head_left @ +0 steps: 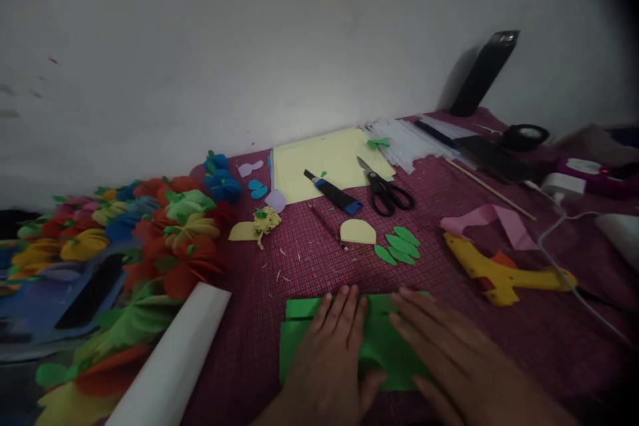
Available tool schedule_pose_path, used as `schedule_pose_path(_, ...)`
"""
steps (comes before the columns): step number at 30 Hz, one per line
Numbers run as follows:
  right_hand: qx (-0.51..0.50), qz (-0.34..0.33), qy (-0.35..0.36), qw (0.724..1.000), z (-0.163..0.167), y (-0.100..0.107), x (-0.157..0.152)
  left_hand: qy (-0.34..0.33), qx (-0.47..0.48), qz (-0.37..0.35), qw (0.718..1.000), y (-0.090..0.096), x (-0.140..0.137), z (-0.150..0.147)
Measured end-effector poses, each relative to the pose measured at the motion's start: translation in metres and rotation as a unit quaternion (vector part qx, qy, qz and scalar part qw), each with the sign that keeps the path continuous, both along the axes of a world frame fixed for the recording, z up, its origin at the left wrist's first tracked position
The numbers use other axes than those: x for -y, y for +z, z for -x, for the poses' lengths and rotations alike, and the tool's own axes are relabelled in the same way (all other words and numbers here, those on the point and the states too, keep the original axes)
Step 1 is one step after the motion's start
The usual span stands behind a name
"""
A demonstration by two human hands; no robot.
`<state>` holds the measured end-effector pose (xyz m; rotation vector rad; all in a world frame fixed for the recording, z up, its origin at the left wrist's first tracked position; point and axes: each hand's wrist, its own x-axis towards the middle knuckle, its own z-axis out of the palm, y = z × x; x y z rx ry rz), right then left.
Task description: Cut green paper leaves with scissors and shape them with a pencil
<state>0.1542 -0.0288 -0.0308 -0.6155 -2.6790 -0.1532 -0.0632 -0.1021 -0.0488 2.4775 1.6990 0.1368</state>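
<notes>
A folded sheet of green paper (392, 353) lies on the checked cloth at the near edge of the table. My left hand (332, 353) rests flat on its left half, fingers stretched out and pointing away from me. Across its right side lies my right hand (449, 353), also flat with the fingers extended. Beyond the paper are several green leaf cutouts (402, 246) and a pale yellow half-round paper piece (358, 231). Black-handled scissors (384, 193) and a box cutter (333, 192) lie farther back, partly on yellow sheets.
Several colourful paper flowers (174, 239) crowd the left, beside a white paper roll (172, 359). On the right lie a yellow glue gun (504, 273), a pink strip (492, 223), a wooden stick (492, 190) and a white cable (554, 256). A wall (299, 46) stands behind.
</notes>
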Motion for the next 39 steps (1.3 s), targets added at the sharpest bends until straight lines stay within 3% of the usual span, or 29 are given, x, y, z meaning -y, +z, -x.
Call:
schedule_pose_path(4, 0.025, 0.011, 0.003, 1.0, 0.024, -0.019, 0.006, 0.004, -0.006, -0.024, 1.0, -0.001, 0.001, -0.002)
schedule_pose_path(8, 0.035, 0.01, -0.008, 0.999, 0.028, -0.034, 0.0, 0.016, -0.008, -0.033, 0.999, -0.004, 0.005, -0.003)
schedule_pose_path(18, 0.041, 0.071, -0.012, 0.997, 0.021, -0.034, 0.002, 0.097, -0.072, -0.07, 0.99, 0.002, 0.028, 0.018)
schedule_pose_path(23, 0.048, 0.097, -0.019, 0.994, 0.023, -0.034, 0.003, 0.126, -0.11, -0.114, 0.979, 0.019, 0.04, 0.04)
schedule_pose_path(28, 0.032, 0.122, -0.025, 0.992, 0.024, -0.033, 0.004, 0.165, -0.087, -0.189, 0.964, 0.035, 0.028, 0.021)
schedule_pose_path(30, 0.032, 0.129, -0.019, 0.991, 0.024, -0.032, 0.004, 0.137, -0.057, -0.183, 0.972, 0.03, 0.018, 0.003)
schedule_pose_path(33, 0.042, 0.136, -0.023, 0.99, 0.026, -0.028, 0.005, 0.076, -0.006, -0.089, 0.993, 0.014, 0.005, -0.018)
schedule_pose_path(36, 0.063, 0.164, -0.015, 0.984, 0.026, -0.023, 0.004, 0.076, 0.011, -0.038, 0.996, 0.0, 0.001, -0.023)
schedule_pose_path(39, 0.074, 0.203, -0.001, 0.976, 0.02, -0.016, 0.002, 0.069, 0.01, -0.044, 0.997, -0.008, 0.003, -0.018)
